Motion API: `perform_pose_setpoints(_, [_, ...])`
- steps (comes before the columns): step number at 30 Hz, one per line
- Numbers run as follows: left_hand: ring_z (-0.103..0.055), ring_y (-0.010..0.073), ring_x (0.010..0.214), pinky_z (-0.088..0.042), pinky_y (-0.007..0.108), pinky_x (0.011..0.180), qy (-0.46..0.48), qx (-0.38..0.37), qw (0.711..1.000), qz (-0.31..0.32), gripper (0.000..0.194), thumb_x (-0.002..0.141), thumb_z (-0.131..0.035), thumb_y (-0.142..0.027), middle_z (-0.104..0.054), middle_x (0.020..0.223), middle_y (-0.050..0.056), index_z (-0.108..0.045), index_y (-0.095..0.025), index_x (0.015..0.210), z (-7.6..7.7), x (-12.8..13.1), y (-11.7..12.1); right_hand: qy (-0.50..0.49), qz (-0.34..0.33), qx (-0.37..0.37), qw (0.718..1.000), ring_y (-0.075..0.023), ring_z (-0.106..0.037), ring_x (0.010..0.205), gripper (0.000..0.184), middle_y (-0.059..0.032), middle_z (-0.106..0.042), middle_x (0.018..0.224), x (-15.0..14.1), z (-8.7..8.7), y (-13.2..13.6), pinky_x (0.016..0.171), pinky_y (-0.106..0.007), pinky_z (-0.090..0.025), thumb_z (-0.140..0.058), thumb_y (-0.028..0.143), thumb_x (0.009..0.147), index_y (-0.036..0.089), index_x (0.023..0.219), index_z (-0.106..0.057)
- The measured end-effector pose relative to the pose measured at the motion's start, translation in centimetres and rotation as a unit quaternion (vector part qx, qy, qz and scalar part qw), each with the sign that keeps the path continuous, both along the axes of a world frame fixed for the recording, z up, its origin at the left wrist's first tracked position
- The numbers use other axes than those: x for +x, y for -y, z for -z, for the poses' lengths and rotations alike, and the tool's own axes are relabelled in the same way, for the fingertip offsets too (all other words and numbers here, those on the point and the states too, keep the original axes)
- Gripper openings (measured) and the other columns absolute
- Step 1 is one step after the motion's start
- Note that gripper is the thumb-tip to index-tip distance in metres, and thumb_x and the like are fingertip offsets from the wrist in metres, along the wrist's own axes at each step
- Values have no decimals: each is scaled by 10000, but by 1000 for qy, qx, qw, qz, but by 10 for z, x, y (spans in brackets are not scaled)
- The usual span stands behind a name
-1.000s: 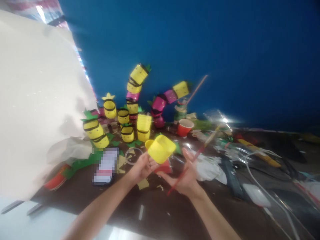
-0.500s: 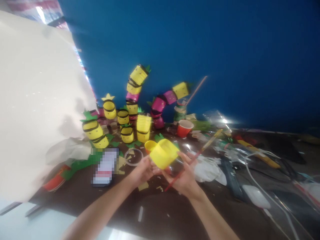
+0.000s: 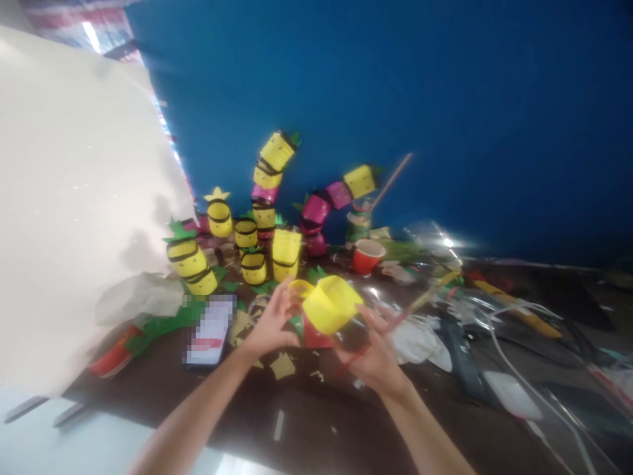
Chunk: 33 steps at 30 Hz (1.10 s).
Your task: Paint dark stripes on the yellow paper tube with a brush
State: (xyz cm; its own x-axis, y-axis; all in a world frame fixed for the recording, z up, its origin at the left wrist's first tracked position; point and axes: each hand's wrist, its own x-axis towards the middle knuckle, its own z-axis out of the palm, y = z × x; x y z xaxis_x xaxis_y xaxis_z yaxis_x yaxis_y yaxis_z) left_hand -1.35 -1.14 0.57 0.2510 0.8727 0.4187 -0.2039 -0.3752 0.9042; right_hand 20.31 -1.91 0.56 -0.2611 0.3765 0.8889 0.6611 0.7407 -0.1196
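My right hand (image 3: 373,346) grips a bright yellow cup-like piece (image 3: 330,307), tilted on its side above the table. A paintbrush (image 3: 413,305) with a red handle and yellow-coated bristles also rests in that hand, pointing up to the right. My left hand (image 3: 273,320) is just left of the yellow cup, thumb and fingers apart and holding nothing. Its fingertips overlap a smaller yellow container (image 3: 300,287) behind; I cannot tell whether they touch it. Below the yellow cup, something red (image 3: 316,335) shows, partly hidden.
Several yellow pineapple-like cups (image 3: 254,268) and pink ones (image 3: 316,210) stand along the blue wall (image 3: 445,99). A red cup (image 3: 366,257) sits behind my right hand. At left lies a phone (image 3: 212,330); at right, a white cable (image 3: 499,346) and white cloth (image 3: 420,340).
My left hand has let go of the yellow cup, moved slightly left and opened. My right hand keeps the cup and brush, shifted a little right.
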Motion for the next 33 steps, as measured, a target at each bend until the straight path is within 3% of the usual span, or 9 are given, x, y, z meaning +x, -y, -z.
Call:
perform_pose_setpoints(2, [-416, 356, 1313, -432, 533, 1006, -117, 144, 974, -127, 1228, 512, -810, -587, -372, 1443, 187, -112, -317, 1484, -3, -11, 0, 45, 0, 56, 997, -259, -666, 958, 379, -86, -698, 988, 0, -4, 0, 939, -520, -465, -724, 226, 758, 255, 1083, -531])
perform_pose_setpoints(4, [-349, 375, 1350, -385, 580, 1038, -240, 275, 901, -235, 1194, 543, -831, -511, -318, 1458, 195, -121, -300, 1479, -5, -17, 0, 97, 5, 71, 993, -254, -658, 993, 253, -100, -699, 1013, -1, -6, 1, 961, -509, -442, -687, 206, 793, 231, 1000, -544])
perform_pose_setpoints(6, [-331, 355, 1362, -365, 596, 1054, -297, 393, 829, -266, 1128, 613, -820, -411, -356, 1422, 176, -94, -314, 1471, -6, -19, 1, 134, 12, 44, 990, -252, -647, 1026, 153, -116, -699, 1041, -4, -7, 1, 985, -508, -411, -640, 187, 826, 212, 949, -551])
perform_pose_setpoints(9, [-331, 302, 1366, -334, 594, 1089, -340, 461, 780, -254, 959, 704, -755, -275, -431, 1341, 149, -140, -297, 1440, -9, -16, 3, 160, 8, -1, 987, -246, -637, 1053, 120, -119, -699, 1067, -7, -8, 2, 999, -501, -387, -600, 176, 854, 197, 969, -572])
perform_pose_setpoints(14, [-374, 268, 1336, -299, 623, 1103, -384, 472, 767, -205, 546, 738, -679, -202, -483, 1279, 105, -404, -286, 1201, -14, -15, 8, 185, -15, -16, 982, -234, -639, 1059, 105, -101, -699, 1100, -9, -13, 6, 1014, -489, -357, -590, 203, 878, 211, 983, -590])
perform_pose_setpoints(17, [-415, 273, 1303, -292, 629, 1104, -406, 455, 769, -190, 403, 717, -670, -169, -515, 1250, 94, -481, -264, 1060, -13, -16, 9, 200, -13, -8, 980, -219, -658, 1021, 97, -92, -714, 1074, -10, -17, 8, 1027, -481, -343, -557, 219, 903, 228, 994, -592])
perform_pose_setpoints(23, [-458, 275, 1268, -277, 621, 1118, -434, 418, 776, -187, 402, 681, -622, -66, -550, 1190, 77, -520, -248, 1024, -13, -16, 10, 211, -9, 4, 978, -216, -670, 996, 103, -94, -729, 1040, -8, -16, 8, 1042, -483, -335, -538, 260, 919, 235, 1004, -591])
perform_pose_setpoints(29, [-500, 225, 1214, -316, 569, 1115, -430, 420, 778, -184, 346, 714, -558, -20, -548, 1177, 71, -521, -240, 979, -13, -15, 9, 204, -13, 14, 979, -228, -656, 1019, 142, -102, -720, 1044, -7, -14, 7, 997, -474, -377, -534, 237, 915, 220, 1042, -594])
perform_pose_setpoints(33, [-547, 208, 1138, -339, 546, 1103, -378, 414, 795, -232, 326, 744, -616, -87, -550, 1161, 64, -519, -253, 1007, -15, -17, 4, 165, 0, -3, 986, -257, -624, 1085, 258, -94, -701, 1101, -4, -15, 6, 999, -476, -380, -629, 275, 854, 244, 1105, -579])
